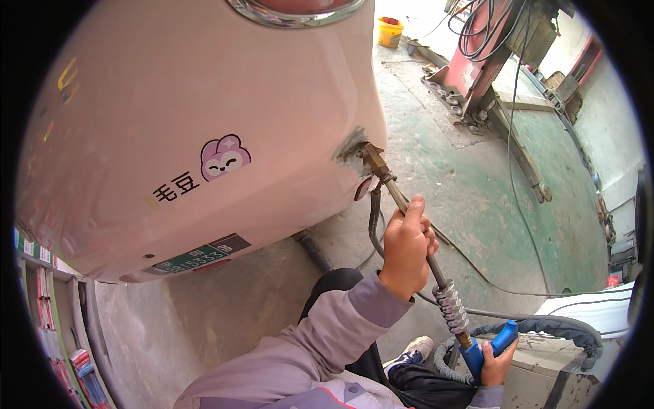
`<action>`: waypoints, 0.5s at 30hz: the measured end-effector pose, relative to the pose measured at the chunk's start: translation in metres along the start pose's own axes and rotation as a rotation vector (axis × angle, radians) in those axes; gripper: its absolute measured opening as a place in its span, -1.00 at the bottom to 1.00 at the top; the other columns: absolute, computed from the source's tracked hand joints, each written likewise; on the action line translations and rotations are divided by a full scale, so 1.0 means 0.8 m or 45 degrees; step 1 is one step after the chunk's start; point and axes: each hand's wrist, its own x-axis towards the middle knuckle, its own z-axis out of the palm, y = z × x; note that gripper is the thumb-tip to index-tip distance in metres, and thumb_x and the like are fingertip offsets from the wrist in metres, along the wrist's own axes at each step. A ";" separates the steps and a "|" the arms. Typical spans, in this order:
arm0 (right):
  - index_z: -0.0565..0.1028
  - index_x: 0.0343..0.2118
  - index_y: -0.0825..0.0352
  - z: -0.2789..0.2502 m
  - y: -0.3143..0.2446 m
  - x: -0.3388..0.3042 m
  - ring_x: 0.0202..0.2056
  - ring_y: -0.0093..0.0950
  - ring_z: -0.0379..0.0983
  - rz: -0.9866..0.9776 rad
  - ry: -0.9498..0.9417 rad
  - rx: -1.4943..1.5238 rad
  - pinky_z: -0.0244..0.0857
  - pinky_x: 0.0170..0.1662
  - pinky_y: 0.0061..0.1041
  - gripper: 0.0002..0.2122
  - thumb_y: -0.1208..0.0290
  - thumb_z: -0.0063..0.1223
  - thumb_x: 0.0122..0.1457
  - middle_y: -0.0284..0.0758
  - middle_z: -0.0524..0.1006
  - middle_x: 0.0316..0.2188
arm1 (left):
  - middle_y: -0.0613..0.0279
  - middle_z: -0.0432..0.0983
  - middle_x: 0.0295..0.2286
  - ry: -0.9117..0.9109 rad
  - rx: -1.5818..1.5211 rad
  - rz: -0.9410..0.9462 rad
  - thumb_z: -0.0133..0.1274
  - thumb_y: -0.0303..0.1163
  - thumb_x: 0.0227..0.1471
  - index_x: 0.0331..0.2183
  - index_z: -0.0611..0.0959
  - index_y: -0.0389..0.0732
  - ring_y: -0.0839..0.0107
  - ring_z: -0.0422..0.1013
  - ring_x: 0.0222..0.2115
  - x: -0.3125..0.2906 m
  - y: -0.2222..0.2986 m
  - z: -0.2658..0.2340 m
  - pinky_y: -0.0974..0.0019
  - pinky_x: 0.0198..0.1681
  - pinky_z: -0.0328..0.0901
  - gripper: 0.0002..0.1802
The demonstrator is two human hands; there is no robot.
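A long slide-hammer dent puller (452,307) runs from the corner of a pink car bumper (286,102) down toward me. Its brass-coloured head (372,158) rests at a scraped grey patch (349,147) on the bumper corner. My left hand (407,247) is closed around the rod, thumb lying along it, between the head and a ribbed metal sleeve. At the lower end, my right hand (496,365) is wrapped around the blue pistol-style handle (504,337). A thick dark cable (373,221) hangs from near the head.
A red lift post (470,58) with a low metal arm (518,146) stands at the far right. Cables (512,123) trail over the green floor. A yellow bucket (390,33) sits at the back. A sleeved hose (558,334) lies across a cabinet (538,375), and shelving (51,307) lines the left edge.
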 end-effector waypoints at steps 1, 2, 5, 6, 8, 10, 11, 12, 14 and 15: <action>-0.08 0.29 0.57 -0.001 -0.002 0.000 0.16 -0.21 0.19 -0.034 -0.035 0.056 0.01 0.25 -0.36 -0.09 0.24 0.22 0.01 0.02 0.20 0.17 | 0.48 0.06 -0.63 0.014 -0.003 -0.012 -0.04 -0.18 0.25 -0.46 0.28 -0.02 0.59 0.03 -0.66 0.000 0.000 -0.001 0.40 -0.57 0.04 -0.71; -0.09 0.29 0.58 -0.003 -0.003 0.000 0.17 -0.21 0.18 -0.024 -0.053 0.080 0.00 0.25 -0.36 -0.08 0.23 0.22 0.01 0.03 0.19 0.18 | 0.48 0.06 -0.63 0.008 -0.007 -0.014 -0.05 -0.19 0.25 -0.47 0.27 -0.02 0.59 0.02 -0.66 0.001 0.000 -0.001 0.40 -0.57 0.04 -0.71; -0.11 0.30 0.60 -0.004 -0.005 -0.002 0.21 -0.19 0.14 -0.007 -0.039 0.083 -0.02 0.27 -0.36 -0.07 0.23 0.22 0.02 0.04 0.17 0.21 | 0.48 0.05 -0.63 0.009 -0.010 -0.020 -0.06 -0.19 0.24 -0.49 0.27 -0.02 0.58 0.02 -0.66 0.002 -0.001 -0.002 0.39 -0.57 0.04 -0.69; -0.12 0.30 0.61 -0.004 -0.004 -0.002 0.22 -0.19 0.13 -0.001 -0.011 0.055 -0.03 0.27 -0.36 -0.07 0.23 0.21 0.02 0.05 0.16 0.21 | 0.48 0.05 -0.63 0.012 -0.011 -0.020 -0.06 -0.20 0.24 -0.49 0.26 -0.02 0.58 0.01 -0.66 0.002 -0.001 -0.002 0.39 -0.56 0.03 -0.69; -0.11 0.30 0.60 -0.003 -0.003 -0.003 0.22 -0.19 0.13 -0.050 0.004 0.054 -0.03 0.27 -0.36 -0.07 0.24 0.21 0.02 0.05 0.15 0.21 | 0.48 0.05 -0.64 0.006 -0.010 -0.019 -0.06 -0.20 0.24 -0.49 0.27 -0.01 0.58 0.01 -0.66 0.002 0.000 -0.002 0.39 -0.56 0.04 -0.70; -0.11 0.30 0.60 -0.003 -0.002 -0.003 0.23 -0.19 0.12 -0.065 0.017 0.060 -0.04 0.28 -0.36 -0.08 0.24 0.21 0.02 0.05 0.15 0.22 | 0.48 0.05 -0.63 0.012 -0.010 -0.018 -0.06 -0.20 0.24 -0.49 0.27 -0.01 0.58 0.02 -0.65 0.001 0.001 -0.001 0.39 -0.56 0.04 -0.70; -0.11 0.30 0.60 -0.003 -0.002 -0.004 0.23 -0.19 0.11 -0.058 0.017 0.073 -0.05 0.28 -0.36 -0.08 0.24 0.20 0.02 0.06 0.14 0.22 | 0.47 0.05 -0.63 0.022 -0.012 -0.019 -0.05 -0.20 0.23 -0.49 0.27 -0.01 0.58 0.02 -0.65 0.000 0.001 -0.001 0.39 -0.56 0.04 -0.70; -0.11 0.30 0.60 -0.003 -0.002 -0.004 0.24 -0.19 0.11 -0.043 0.034 0.067 -0.05 0.28 -0.36 -0.08 0.24 0.20 0.02 0.06 0.14 0.23 | 0.47 0.05 -0.63 0.008 -0.016 -0.003 -0.05 -0.20 0.23 -0.49 0.28 -0.01 0.58 0.02 -0.65 -0.001 0.001 -0.001 0.39 -0.56 0.04 -0.71; -0.12 0.30 0.60 -0.004 -0.002 -0.006 0.24 -0.18 0.10 -0.077 0.055 0.068 -0.06 0.29 -0.36 -0.09 0.25 0.20 0.03 0.07 0.13 0.23 | 0.46 0.07 -0.62 0.006 -0.028 -0.024 -0.05 -0.21 0.22 -0.49 0.28 -0.02 0.57 0.04 -0.64 -0.001 0.000 -0.003 0.38 -0.55 0.05 -0.71; -0.12 0.30 0.60 -0.004 -0.002 -0.007 0.24 -0.18 0.10 -0.092 0.090 0.034 -0.07 0.29 -0.36 -0.09 0.25 0.19 0.03 0.07 0.13 0.23 | 0.45 0.08 -0.62 -0.047 -0.044 0.019 -0.05 -0.22 0.22 -0.50 0.28 -0.03 0.57 0.05 -0.64 -0.001 -0.001 -0.005 0.38 -0.55 0.06 -0.71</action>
